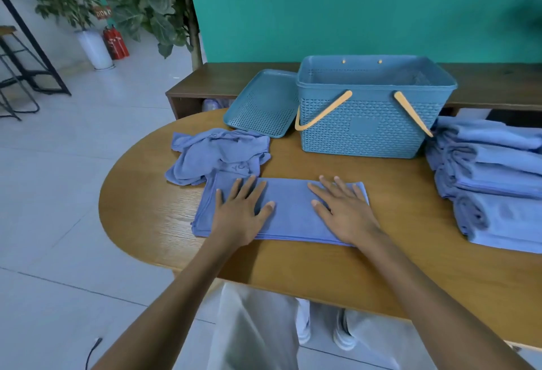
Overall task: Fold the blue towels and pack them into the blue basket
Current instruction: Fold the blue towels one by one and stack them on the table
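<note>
Closest in, both hands are flat on a folded blue towel lying long-side across the wooden table, pretty much dead center in the shot. The left hand sits on the towel's 9 o'clock half, fingers straight and spread, palm down, gripping nothing, just pressing. The right hand does the same on the 3 o'clock half, fingers fanned out and pointing up toward 11, thumb stretched inward. Off at 10 o'clock from the folded towel there's a crumpled blue towel in a messy heap, its near edge touching or overlapping the folded one's far left corner. Over at 3 o'clock, by the right edge of the shot, sits a stack of folded towels. Further back at about 1 o'clock is the blue basket, open top, orange handles flopped down against its front. Might be a bit of cloth inside at the far right, hard to tell through the shadow. The basket lid leans tilted against its 9 o'clock side.
</note>
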